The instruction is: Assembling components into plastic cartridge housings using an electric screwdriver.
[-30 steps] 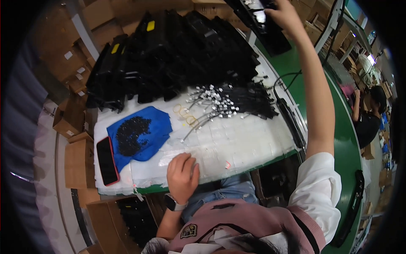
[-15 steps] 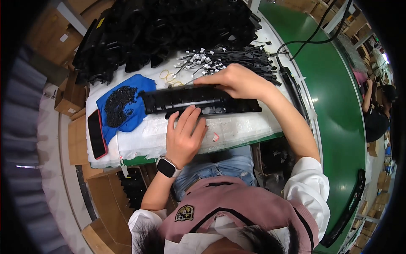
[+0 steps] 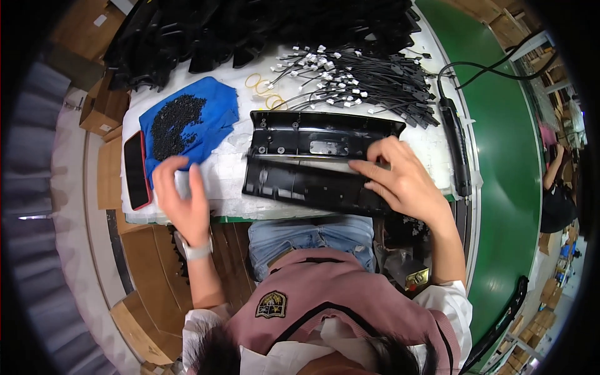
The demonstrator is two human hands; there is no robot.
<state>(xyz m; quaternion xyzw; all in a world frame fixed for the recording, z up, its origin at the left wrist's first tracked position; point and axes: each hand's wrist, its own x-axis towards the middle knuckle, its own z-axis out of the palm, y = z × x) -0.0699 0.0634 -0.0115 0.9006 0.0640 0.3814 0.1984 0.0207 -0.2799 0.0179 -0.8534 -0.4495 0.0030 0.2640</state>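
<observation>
Two long black plastic housings lie side by side on the white-covered table in front of me. The far housing [image 3: 331, 139] shows its hollow inside, with screw bosses at its left end. Closer to me lies the near housing [image 3: 300, 182], slightly tilted. My right hand [image 3: 403, 178] is over the right ends of both, fingers spread and touching them. My left hand [image 3: 181, 203] hangs at the front edge of a blue cloth [image 3: 219, 103], thumb and fingers apart, holding nothing visible. On that cloth is a pile of tiny black parts [image 3: 172, 122], too small to tell their kind.
A phone with a red edge [image 3: 135, 169] lies left of the cloth. Behind the housings are yellow rubber bands [image 3: 253, 81] and black cables with white connectors [image 3: 375, 84]. Black plastic parts [image 3: 250, 31] are heaped farther back. A corded black tool [image 3: 455, 147] lies right, beside a green conveyor [image 3: 506, 187].
My left hand has left the black housings and moved left to the cloth. The housings have been set apart, the far one now showing its inside. My right hand has come nearer.
</observation>
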